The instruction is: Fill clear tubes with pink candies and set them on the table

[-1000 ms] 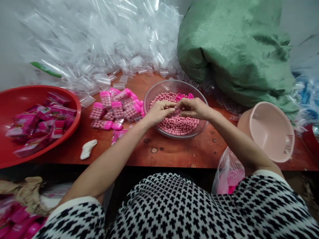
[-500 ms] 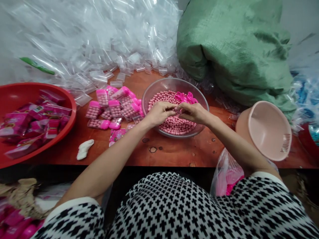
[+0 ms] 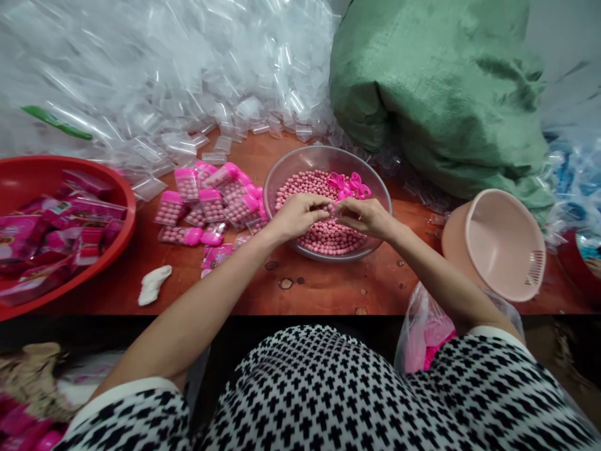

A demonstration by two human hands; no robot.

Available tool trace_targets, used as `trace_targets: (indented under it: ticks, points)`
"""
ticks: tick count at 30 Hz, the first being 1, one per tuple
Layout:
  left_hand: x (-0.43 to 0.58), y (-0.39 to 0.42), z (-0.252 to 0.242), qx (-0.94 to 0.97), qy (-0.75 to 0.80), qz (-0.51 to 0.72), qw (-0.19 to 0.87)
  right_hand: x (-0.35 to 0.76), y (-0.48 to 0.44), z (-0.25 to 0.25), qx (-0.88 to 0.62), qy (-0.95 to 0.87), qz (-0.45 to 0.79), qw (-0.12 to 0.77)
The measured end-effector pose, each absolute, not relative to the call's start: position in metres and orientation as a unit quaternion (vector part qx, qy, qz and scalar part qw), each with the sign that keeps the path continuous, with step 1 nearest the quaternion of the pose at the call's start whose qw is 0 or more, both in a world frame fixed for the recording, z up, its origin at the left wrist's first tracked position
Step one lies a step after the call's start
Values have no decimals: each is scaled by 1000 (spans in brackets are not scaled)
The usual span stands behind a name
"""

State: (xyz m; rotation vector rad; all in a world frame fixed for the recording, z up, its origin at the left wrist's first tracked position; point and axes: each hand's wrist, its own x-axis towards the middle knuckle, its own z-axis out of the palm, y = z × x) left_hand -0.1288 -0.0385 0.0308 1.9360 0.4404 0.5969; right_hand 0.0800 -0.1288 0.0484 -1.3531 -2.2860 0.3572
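A grey metal-looking bowl (image 3: 277,161) full of round pink beads (image 3: 303,183) stands on the table in front of me. Over its middle, my left hand (image 3: 299,216) is closed, with thumb and fingers pinched together. My right hand (image 3: 366,217) faces it from the other side, also in a pinch, and the fingertips nearly meet. Whatever lies between them is too small and blurred to name. Bright pink plastic pieces with loops (image 3: 350,183) rest on the beads just beyond my right hand. Left of the bowl are piled clear boxes of beads with pink caps (image 3: 213,207).
Clear plastic cases (image 3: 188,69) heap along the back. A green sack (image 3: 436,94) bulges behind the bowl. At left is a red basin (image 3: 126,232) of pink packets; at right, a tilted peach basket (image 3: 502,244). A white crumpled piece (image 3: 154,285) lies near the table edge.
The view has shifted slightly, so things on the table sit a little further left. My fingertips stay over the bowl, with only a small movement of the fingers.
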Motion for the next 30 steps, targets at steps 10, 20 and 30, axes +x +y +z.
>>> trace_targets:
  ticks: [10,20,30]
  points:
    - [-131,-46,33,865,146,175,448,78,-147,41,-485,-854,119,147]
    - [-129,-40,25,622,282,374,628,113,-102,60,-635,-772,-27,-29]
    - [-129,-40,27,560,272,360,695,85,-71,40,-508,-845,-9,-166]
